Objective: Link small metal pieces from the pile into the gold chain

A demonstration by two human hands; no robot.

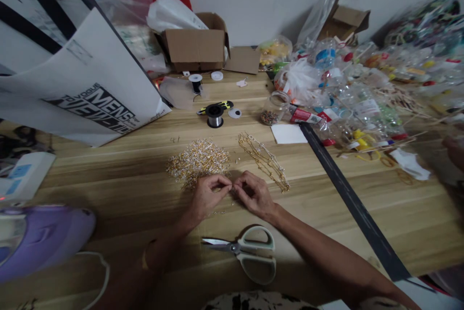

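Observation:
My left hand and my right hand meet fingertip to fingertip over the wooden table. Each pinches thumb against index finger; whatever lies between the fingertips is too small to make out. Just behind my left hand is a heap of small gold and silver metal pieces. Several gold and silver chains lie behind my right hand, to its right. A few tiny bits are scattered near my fingers. Nearer to me, scissors with pale handles rest on the table, blades slightly apart and pointing left.
Wire spool, yellow-black tool and bead jar stand behind the heap. Large paper bag and purple appliance are at the left. Plastic bottles crowd the right, past a black strip. Another person's hand shows at the right edge.

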